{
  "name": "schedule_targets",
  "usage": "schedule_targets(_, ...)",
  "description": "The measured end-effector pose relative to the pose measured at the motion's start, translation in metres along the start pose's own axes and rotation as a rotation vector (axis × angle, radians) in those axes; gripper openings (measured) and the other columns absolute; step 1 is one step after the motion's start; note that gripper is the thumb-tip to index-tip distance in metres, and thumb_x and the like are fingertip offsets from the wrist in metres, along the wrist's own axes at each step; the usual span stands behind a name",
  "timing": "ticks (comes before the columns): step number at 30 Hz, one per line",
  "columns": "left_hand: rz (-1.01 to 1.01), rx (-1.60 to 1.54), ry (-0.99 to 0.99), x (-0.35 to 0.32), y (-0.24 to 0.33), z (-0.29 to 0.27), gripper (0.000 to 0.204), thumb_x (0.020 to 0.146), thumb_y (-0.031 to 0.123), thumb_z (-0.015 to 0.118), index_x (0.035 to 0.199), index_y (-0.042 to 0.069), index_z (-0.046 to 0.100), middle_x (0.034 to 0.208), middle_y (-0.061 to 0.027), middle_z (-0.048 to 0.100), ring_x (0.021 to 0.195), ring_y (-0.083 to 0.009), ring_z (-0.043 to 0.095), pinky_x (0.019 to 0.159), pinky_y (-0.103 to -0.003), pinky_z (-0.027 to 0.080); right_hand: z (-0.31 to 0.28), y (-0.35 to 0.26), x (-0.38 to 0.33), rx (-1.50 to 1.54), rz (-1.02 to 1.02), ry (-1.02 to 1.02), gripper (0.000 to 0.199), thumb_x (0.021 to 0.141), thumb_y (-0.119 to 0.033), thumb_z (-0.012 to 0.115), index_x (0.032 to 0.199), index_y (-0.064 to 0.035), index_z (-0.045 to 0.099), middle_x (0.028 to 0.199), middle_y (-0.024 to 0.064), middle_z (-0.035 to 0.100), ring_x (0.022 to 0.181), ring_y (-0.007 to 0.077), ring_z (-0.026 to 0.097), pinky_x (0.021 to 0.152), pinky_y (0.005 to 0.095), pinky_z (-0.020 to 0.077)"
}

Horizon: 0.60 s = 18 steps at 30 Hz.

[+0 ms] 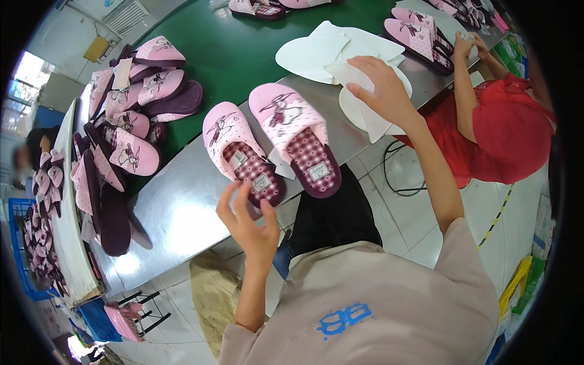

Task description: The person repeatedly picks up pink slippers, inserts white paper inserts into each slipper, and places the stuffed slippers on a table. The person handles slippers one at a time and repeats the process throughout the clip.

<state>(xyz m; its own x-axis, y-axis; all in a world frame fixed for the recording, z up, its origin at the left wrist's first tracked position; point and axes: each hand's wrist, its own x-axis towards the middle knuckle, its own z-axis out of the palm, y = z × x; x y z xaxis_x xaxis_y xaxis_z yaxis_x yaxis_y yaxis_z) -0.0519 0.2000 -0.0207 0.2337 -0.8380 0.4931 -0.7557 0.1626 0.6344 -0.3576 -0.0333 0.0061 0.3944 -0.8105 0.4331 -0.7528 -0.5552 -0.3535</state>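
Observation:
Two pink slippers lie side by side in front of me, with dark plaid insoles and a printed bird figure on their uppers. The left slipper (222, 131) rests on the metal table edge; the right slipper (292, 125) reaches out over that edge. My left hand (250, 228) is at the left slipper's heel, thumb and fingers apart, fingertips close to its rim. Over a loose pile of white slipper-shaped sheets (310, 58), my right hand (384, 91) has its thumb and fingers spread. One sheet shows between them; whether they touch it is unclear.
A heap of matching slippers (137, 152) stands at the left, on green and metal tabletop (173, 207). More slippers (420, 36) lie at the far right. A person in red (505, 128) works there with both hands. A blue crate (24, 255) of slippers is at the far left.

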Motion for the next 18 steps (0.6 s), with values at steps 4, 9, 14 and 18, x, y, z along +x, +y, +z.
schedule_targets(4, 0.228, 0.082, -0.185, 0.013, 0.010, 0.011, 0.060, 0.080, 0.018, 0.083, 0.137, 0.007, 0.068, 0.124, -0.0121, 0.062, 0.114, -0.0320, 0.057, 0.102, -0.046, 0.042, 0.035, 0.006, 0.030, -0.293, -0.209, 0.093, 0.062, 0.092, -0.045, 0.075, 0.140, -0.0069, 0.065, 0.148, 0.0141, 0.061, 0.134, 0.0331, 0.058, 0.116, 0.0471, 0.0416)
schedule_targets(9, 0.306, 0.280, -0.219, 0.018, 0.019, 0.031, 0.072, 0.070, 0.035, 0.094, 0.137, 0.018, 0.072, 0.101, -0.0017, 0.062, 0.097, -0.0246, 0.056, 0.089, -0.043, 0.042, 0.076, 0.011, 0.056, -0.167, -0.255, 0.023, 0.043, 0.098, -0.035, 0.069, 0.135, -0.0135, 0.071, 0.140, 0.0109, 0.068, 0.131, 0.0304, 0.061, 0.115, 0.0467, 0.0415)
schedule_targets(14, 0.291, 0.357, -0.119, 0.020, 0.024, 0.051, 0.061, 0.072, 0.035, 0.093, 0.128, 0.019, 0.075, 0.089, 0.0002, 0.059, 0.086, -0.0228, 0.054, 0.075, -0.038, 0.044, 0.082, 0.010, 0.077, 0.039, -0.286, 0.298, 0.028, 0.105, -0.024, 0.062, 0.128, -0.0166, 0.076, 0.133, 0.0095, 0.073, 0.122, 0.0296, 0.064, 0.112, 0.0430, 0.0443)
schedule_targets(18, 0.232, 0.245, -0.172, 0.020, 0.038, 0.059, 0.052, 0.078, 0.034, 0.090, 0.125, 0.017, 0.074, 0.085, -0.0027, 0.057, 0.072, -0.0208, 0.055, 0.065, -0.036, 0.043, 0.059, -0.016, 0.089, 0.401, -0.321, 0.556, 0.034, 0.112, -0.025, 0.054, 0.138, -0.0083, 0.070, 0.129, 0.0106, 0.073, 0.120, 0.0268, 0.067, 0.110, 0.0405, 0.0459)
